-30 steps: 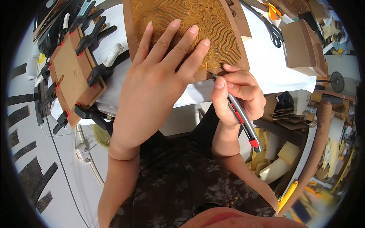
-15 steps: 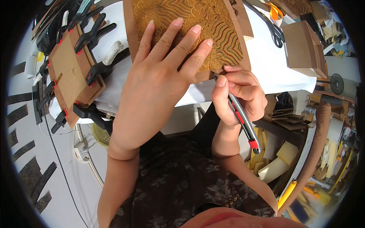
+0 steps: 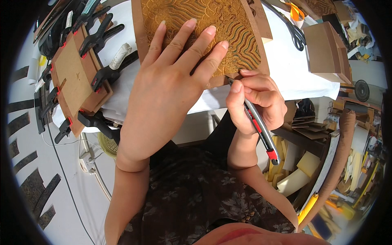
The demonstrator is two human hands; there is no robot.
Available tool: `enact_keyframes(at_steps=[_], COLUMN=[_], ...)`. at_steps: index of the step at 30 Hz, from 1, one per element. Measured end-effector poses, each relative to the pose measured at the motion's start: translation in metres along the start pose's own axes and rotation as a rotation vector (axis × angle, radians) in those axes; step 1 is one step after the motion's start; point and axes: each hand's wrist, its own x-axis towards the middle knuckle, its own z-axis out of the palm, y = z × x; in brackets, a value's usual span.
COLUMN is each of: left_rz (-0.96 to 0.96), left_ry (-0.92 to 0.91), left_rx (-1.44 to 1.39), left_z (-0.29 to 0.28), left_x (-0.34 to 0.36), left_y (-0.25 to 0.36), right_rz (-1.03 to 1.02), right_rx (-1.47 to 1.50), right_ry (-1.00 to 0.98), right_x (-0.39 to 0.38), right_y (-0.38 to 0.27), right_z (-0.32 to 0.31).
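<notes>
A gold-brown patterned panel (image 3: 241, 41) with a plain brown border lies on the white-covered table. My left hand (image 3: 175, 67) rests flat on it, fingers spread, palm down over its near left part. In my right hand (image 3: 261, 100) is a silver utility knife (image 3: 261, 130) with red parts, gripped like a pen. Its tip meets the brown border at the panel's near edge, close to the near right corner. The fingertips of my right hand touch the border there. The contact point of the blade is partly hidden by my fingers.
Brown boards (image 3: 75, 73) held by several black spring clamps (image 3: 107, 75) stand at the left. Black-handled scissors (image 3: 292, 30) and a brown box (image 3: 326, 51) lie on the right of the table. Shelves with foam pieces (image 3: 302, 173) and a long brown roll (image 3: 341, 155) fill the lower right.
Almost nothing differs. The knife and both hands keep nearly the same place, with only a very slight shift.
</notes>
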Motion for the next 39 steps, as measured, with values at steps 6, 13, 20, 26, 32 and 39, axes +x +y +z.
enact_keyframes(at_steps=[6,13,20,26,32,39], left_rz=[-0.005,0.002,-0.007,0.006,0.001,0.008], left_ry=[0.009,0.012,0.011,0.024,0.037,0.037], left_rx=[-0.016,-0.013,-0.018,-0.021,-0.019,-0.017], left_z=[-0.0001,0.0000,-0.0013,0.0007,0.0015,0.0013], left_x=[0.0007,0.0005,0.0017,0.0009,0.0013,0.0007], left_y=[0.0000,-0.0018,0.0002,-0.0026,-0.0007,-0.0021], right_rz=[0.009,0.011,0.019,0.007,0.012,0.013], right_rx=[0.003,0.001,-0.017,0.003,-0.009,0.014], right_ry=[-0.018,-0.008,-0.043,0.004,-0.021,0.013], right_x=[0.0004,-0.0015,0.0005,-0.0022,-0.0011,-0.0033], right_y=[-0.0024,-0.0001,-0.0039,0.0001,-0.0026,0.0004], right_z=[-0.0008,-0.0004,-0.0012,0.0000,0.0002,0.0011])
